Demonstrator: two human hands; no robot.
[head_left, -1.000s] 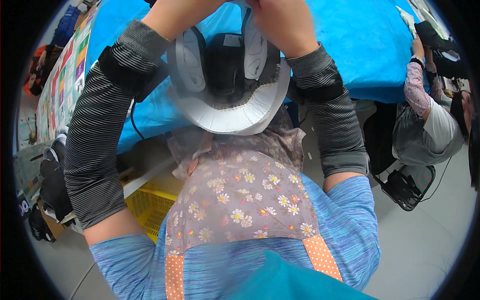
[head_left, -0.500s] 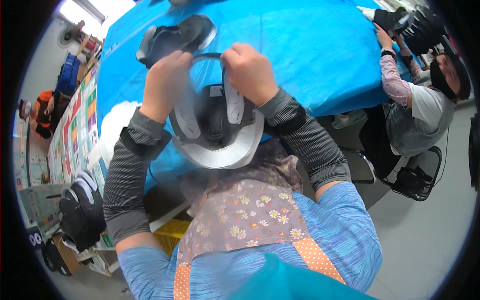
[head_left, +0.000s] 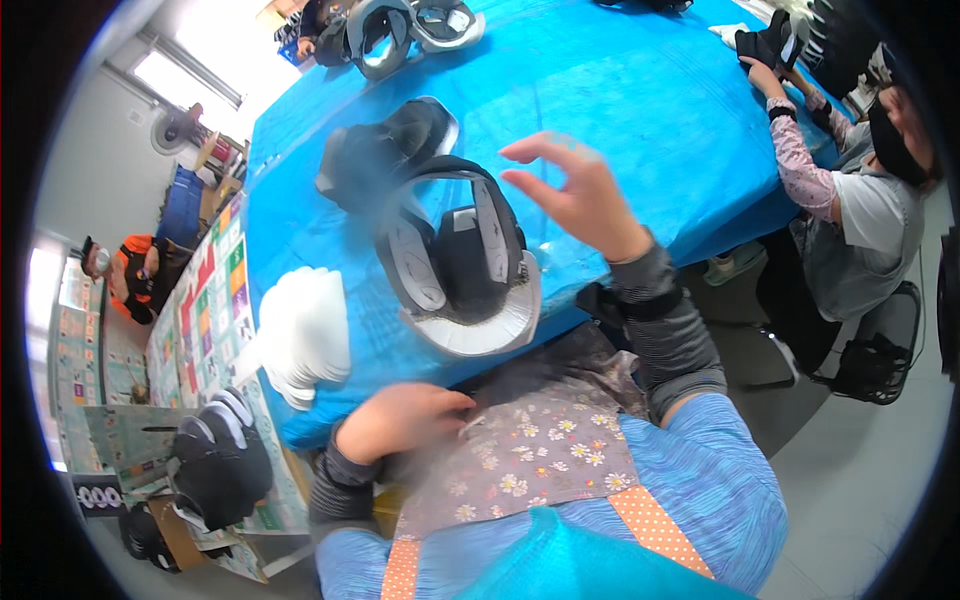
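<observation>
A black shoe upper with a white lining [head_left: 470, 335] lies on the blue-covered table in front of me, its opening facing up. My right hand [head_left: 585, 200] hovers just to the right of it, thumb and fingers apart, holding nothing. Low by my apron, at the table's near edge, is my left hand [head_left: 400, 425]; its fingers are stretched out, slightly blurred, and nothing shows in them. A second dark shoe upper [head_left: 425, 130] rests just beyond the first.
A stack of white insole-shaped pieces [head_left: 305, 335] sits on the table at the left. More shoe uppers [head_left: 385, 40] lie at the far edge. At the right, a co-worker [head_left: 850, 215] handles a black shoe [head_left: 765, 45]. Black pieces [head_left: 220, 460] are piled at the lower left.
Both hands have let go of the upper's rim, and it now lies on the table. My left hand has dropped toward my apron; the right has moved away to the right and opened.
</observation>
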